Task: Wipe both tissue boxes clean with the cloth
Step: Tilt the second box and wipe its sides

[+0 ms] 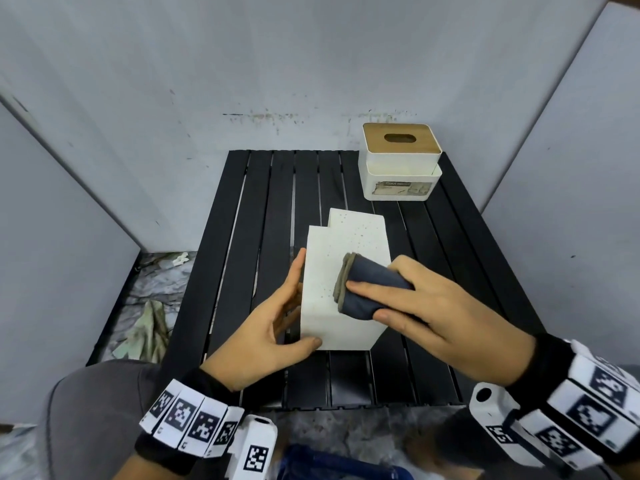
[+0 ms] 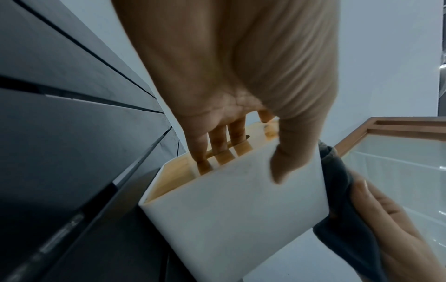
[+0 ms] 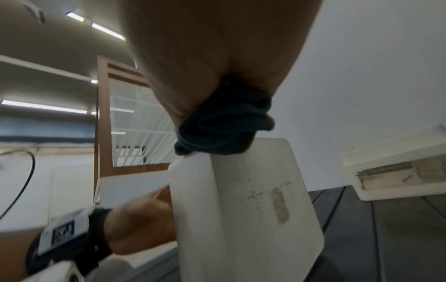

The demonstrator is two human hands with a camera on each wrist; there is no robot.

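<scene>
A white tissue box (image 1: 332,271) lies on its side in the middle of the black slatted table (image 1: 242,237), its upturned face dotted with dark specks. My left hand (image 1: 277,323) holds it from the left, thumb on the near face and fingers on its wooden lid side (image 2: 217,152). My right hand (image 1: 415,306) grips a folded dark blue cloth (image 1: 367,285) and presses it on the box's upturned face. The cloth (image 3: 224,124) sits on the box's top edge (image 3: 241,190) in the right wrist view. A second white tissue box (image 1: 400,161) with a wooden lid stands upright at the table's far right.
Grey partition walls (image 1: 311,64) close in the table at the back and both sides. A crumpled greenish rag (image 1: 149,327) lies on the floor to the left of the table. My knee in grey trousers (image 1: 97,393) is at the near left.
</scene>
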